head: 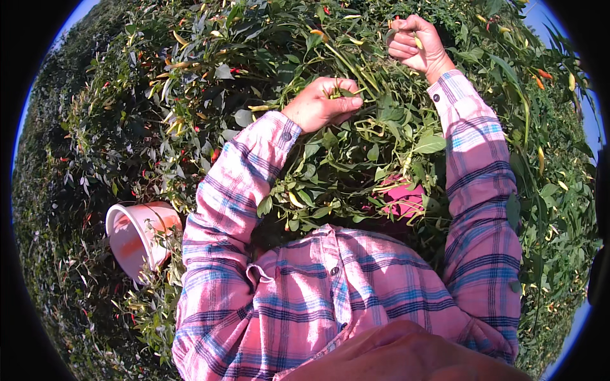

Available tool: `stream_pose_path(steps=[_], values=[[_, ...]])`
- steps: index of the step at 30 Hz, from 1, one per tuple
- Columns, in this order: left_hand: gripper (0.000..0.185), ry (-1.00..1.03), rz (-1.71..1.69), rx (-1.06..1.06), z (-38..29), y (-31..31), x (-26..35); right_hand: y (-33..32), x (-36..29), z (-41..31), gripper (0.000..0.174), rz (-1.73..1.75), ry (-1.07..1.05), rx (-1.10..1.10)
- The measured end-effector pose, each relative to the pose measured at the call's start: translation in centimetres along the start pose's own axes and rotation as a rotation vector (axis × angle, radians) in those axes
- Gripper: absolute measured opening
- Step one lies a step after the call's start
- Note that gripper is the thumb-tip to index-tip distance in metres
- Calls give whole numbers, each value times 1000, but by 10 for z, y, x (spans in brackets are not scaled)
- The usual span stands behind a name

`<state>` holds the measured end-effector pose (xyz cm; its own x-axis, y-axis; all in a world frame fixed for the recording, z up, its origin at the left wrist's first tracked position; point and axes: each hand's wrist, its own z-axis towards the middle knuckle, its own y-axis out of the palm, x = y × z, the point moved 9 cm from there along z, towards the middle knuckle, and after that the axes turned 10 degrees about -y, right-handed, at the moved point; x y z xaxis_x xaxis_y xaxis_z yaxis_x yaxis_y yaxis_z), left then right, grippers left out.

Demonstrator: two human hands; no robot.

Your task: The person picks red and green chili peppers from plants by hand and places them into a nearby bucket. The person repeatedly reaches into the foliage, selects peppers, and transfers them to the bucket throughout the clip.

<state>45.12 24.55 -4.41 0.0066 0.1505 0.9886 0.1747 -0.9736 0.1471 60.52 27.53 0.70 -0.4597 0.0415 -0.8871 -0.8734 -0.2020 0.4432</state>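
Observation:
My left hand (pixel 326 104) is closed round green stems of a chili plant, thumb pressed against the fingers. Farther up and to the right, my right hand (pixel 413 45) is curled, with a pale yellow-green chili pepper (pixel 418 42) showing between its fingers. Just above my left hand, a yellow-orange chili pepper (pixel 319 33) lies among the leaves. Leafy chili branches (pixel 357 157) spread below both hands, in front of my plaid shirt. What else my right palm may hold is hidden.
A white bucket with orange-red patches (pixel 164 226) lies tilted among the plants at left. A magenta thing (pixel 404 197) shows through the leaves before my body. Dense chili plants (pixel 119 119) with red, orange and yellow peppers surround me.

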Motion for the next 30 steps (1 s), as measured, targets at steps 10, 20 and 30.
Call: stream_pose_path(steps=[10,20,30], values=[[15,186,484,2,-30,59,19,-139,12,-17,82,-1587,643,422],[11,237,437,-43,-54,77,20,-130,32,-53,20,-650,321,558],[16,206,439,-31,-53,64,20,-111,-5,-81,34,-298,-64,609]])
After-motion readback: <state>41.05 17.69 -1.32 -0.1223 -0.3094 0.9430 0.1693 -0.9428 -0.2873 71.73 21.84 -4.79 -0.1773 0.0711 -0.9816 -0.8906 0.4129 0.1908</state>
